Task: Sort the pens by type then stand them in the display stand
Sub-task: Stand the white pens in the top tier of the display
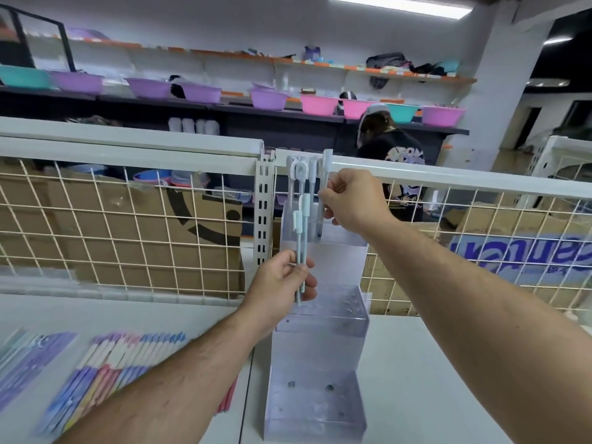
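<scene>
Left hand point(282, 282) gripping pens point(300, 241), right hand point(355, 200) pinching pen point(325, 179)

clear glossy plastic display stand point(315, 392) (acrylic-looking), matt white pens point(300, 238)

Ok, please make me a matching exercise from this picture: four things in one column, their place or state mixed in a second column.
1 left hand
2 right hand
3 coloured pens
4 display stand

A lie flat on the table
B pinches one white pen at the top tier
C grips several white pens
D stands upright, transparent

Pairs: 1-C, 2-B, 3-A, 4-D
</scene>
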`<state>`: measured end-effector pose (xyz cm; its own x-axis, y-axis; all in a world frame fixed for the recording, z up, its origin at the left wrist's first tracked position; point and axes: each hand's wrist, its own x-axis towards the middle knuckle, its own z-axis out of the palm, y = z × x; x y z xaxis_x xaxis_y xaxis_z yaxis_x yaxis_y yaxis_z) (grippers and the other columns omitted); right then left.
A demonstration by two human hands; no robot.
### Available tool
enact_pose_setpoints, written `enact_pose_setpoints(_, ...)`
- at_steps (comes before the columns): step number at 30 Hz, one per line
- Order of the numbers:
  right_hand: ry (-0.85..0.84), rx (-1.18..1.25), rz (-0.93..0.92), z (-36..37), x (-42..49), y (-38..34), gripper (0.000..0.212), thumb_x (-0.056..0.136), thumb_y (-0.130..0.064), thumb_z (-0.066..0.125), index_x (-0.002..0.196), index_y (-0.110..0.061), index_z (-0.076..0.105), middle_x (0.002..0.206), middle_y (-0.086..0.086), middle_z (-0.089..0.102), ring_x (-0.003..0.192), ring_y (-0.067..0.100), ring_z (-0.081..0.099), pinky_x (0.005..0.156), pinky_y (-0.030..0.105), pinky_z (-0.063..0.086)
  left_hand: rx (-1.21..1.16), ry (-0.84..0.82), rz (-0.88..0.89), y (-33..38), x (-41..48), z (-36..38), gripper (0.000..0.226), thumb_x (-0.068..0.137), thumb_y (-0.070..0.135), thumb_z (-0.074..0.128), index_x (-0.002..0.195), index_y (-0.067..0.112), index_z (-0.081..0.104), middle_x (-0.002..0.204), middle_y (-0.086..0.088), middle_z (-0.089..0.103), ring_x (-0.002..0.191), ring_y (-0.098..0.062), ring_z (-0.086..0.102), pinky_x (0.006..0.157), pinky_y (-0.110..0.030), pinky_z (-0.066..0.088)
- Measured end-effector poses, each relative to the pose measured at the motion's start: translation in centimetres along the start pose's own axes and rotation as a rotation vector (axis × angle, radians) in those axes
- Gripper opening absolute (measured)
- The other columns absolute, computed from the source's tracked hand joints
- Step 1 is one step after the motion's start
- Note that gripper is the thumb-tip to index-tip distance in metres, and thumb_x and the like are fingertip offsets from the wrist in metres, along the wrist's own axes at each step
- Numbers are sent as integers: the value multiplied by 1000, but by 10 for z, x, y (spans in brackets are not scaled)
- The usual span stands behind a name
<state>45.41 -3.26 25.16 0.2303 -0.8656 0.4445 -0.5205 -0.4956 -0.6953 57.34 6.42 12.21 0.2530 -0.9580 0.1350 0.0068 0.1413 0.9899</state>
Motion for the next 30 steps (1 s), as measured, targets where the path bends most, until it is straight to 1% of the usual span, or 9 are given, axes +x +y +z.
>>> enact_pose_setpoints(4, -5, -87, 5, 3, -4, 5, 23, 88, -24, 76, 72, -13, 64, 67, 3, 69, 64, 20, 68, 58, 34, 56, 4, -8, 4, 0, 0, 0, 14, 101, 13, 53, 97, 15, 66, 73, 0, 71, 72, -23, 72, 72, -34, 61)
enact_pose_setpoints(7, -1, -136, 13, 2, -7, 6, 26, 86, -29, 78, 69, -17, 63, 65, -3, 64, 57, 11, 57, 51, 24, 41, 7, -15, -4, 2, 0, 0, 13, 101, 14, 54, 98, 16, 67, 75, 0, 72, 74, -23, 73, 71, -31, 61)
enact_pose_setpoints(12, 67, 0, 29, 1, -30, 11, 29, 87, -29, 72, 65, -16, 58, 54, -10, 54, 46, 4, 45, 47, 21, 38, -9, -32, -19, 4, -1, -1, 14, 101, 14, 56, 98, 18, 69, 80, -3, 72, 78, -26, 73, 73, -34, 61)
enact_pose_setpoints(13, 43, 55, 35, 0, -37, 12, 27, 87, -27, 70, 66, -16, 59, 54, -10, 54, 44, 1, 45, 46, 20, 39, -18, -39, -19, 4, -1, -1, 14, 100, 14, 56, 98, 17, 69, 79, -3, 72, 78, -25, 73, 73, -33, 61)
enact_pose_setpoints(17, -267, 177, 49, -1, -61, 15, 14, 88, -18, 75, 77, -11, 69, 58, -6, 64, 46, -1, 55, 44, 14, 42, -48, -72, 3, 4, -1, 0, 16, 101, 11, 54, 97, 13, 70, 77, -5, 71, 75, -24, 71, 75, -39, 62)
enact_pose_setpoints(19, -292, 170, 51, 1, -65, 16, 13, 88, -13, 75, 80, -8, 68, 61, -1, 65, 46, 2, 56, 43, 15, 42, -29, -85, 25, 4, -1, 0, 17, 101, 10, 53, 99, 12, 70, 77, -7, 71, 74, -25, 71, 78, -42, 62)
enact_pose_setpoints(24, -198, 185, 74, -11, -51, 12, 13, 90, -11, 70, 80, -6, 64, 74, 9, 70, 56, 10, 66, 45, 23, 48, -52, -86, 22, 3, -3, -1, 23, 101, 12, 55, 93, 21, 74, 79, -7, 71, 76, -23, 72, 69, -29, 58)
enact_pose_setpoints(28, 44, 151, 83, -37, -17, 6, 10, 90, -14, 68, 81, -11, 65, 76, 5, 71, 58, 9, 67, 50, 25, 51, 6, -81, 29, 1, -2, -2, 21, 102, 16, 53, 98, 26, 72, 79, -3, 71, 76, -24, 73, 71, -30, 59)
enact_pose_setpoints(30, 112, 139, 88, -44, -2, 3, 8, 90, -15, 67, 83, -11, 66, 75, 5, 71, 59, 11, 67, 49, 25, 53, 31, -80, 36, 2, -2, -1, 25, 102, 17, 53, 95, 31, 72, 78, -1, 71, 77, -24, 73, 74, -33, 61)
